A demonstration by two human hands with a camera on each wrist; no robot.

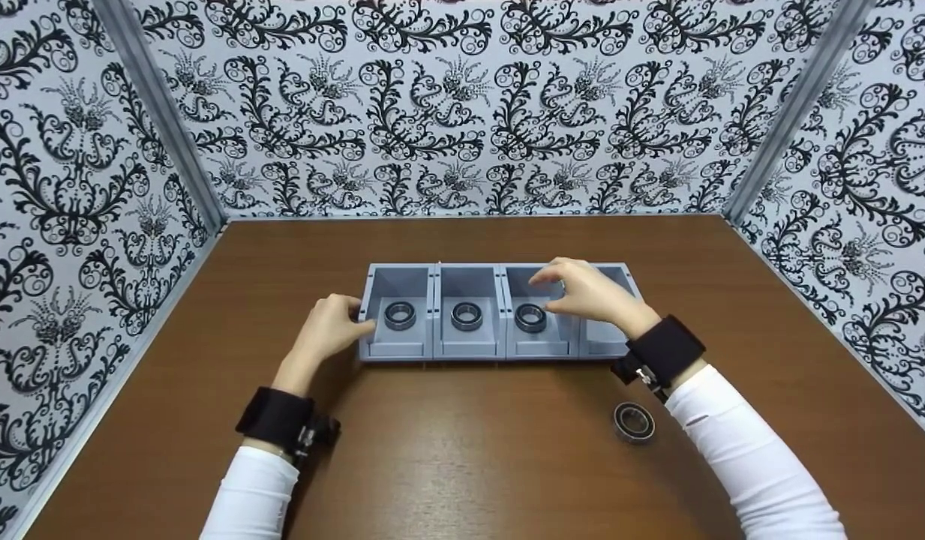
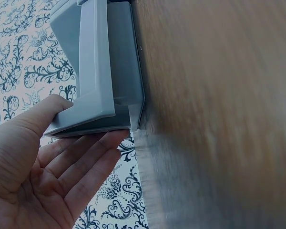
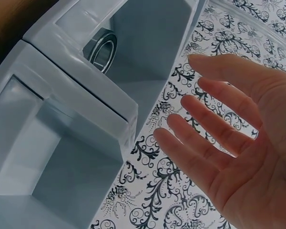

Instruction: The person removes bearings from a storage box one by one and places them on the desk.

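Note:
A row of joined grey bins stands on the table. Ball bearings lie flat in the left bin, the second bin and the third bin; the fourth is partly hidden by the right hand. My left hand grips the left end of the row, thumb over the wall's edge and fingers along the outside in the left wrist view. Above the third bin hovers my right hand, fingers spread apart with nothing between them; the right wrist view shows the third bin's bearing away from the fingertips.
Another ball bearing lies on the brown wooden table, in front of the row's right end and near the right forearm. Patterned panels with grey frame posts enclose the table at the back and both sides.

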